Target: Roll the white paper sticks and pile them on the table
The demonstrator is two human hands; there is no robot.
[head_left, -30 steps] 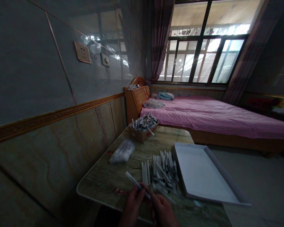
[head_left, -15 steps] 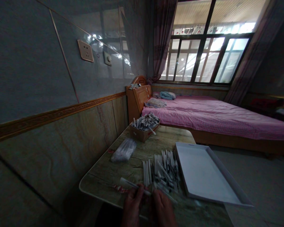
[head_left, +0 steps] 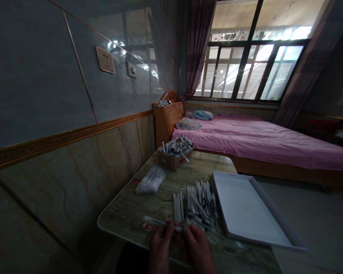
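Observation:
My left hand [head_left: 161, 241] is closed in a pinch around a slim, clear-and-white pen [head_left: 154, 221] whose far end points left over the table. Close beside it, my right hand [head_left: 198, 243] has its fingertips pressed together at the pen's right end; whatever sits between them is too small and dark to make out. Just beyond the hands lies a pile of pens [head_left: 201, 201], white with dark parts. Several straight pen barrels [head_left: 178, 205] lie side by side left of that pile.
A white shallow tray [head_left: 251, 213] stands on the table [head_left: 122, 217] at the right. Farther back are a clear plastic bag [head_left: 151, 179] and a cardboard box [head_left: 171, 163] heaped with pens. A bed [head_left: 240, 137] is beyond the table; a tiled wall [head_left: 114, 156] runs along the left.
Both hands stay together around the pen, with only slight movement. My right hand has risen a little, and the pen's left end sits slightly lower. The view has shifted slightly.

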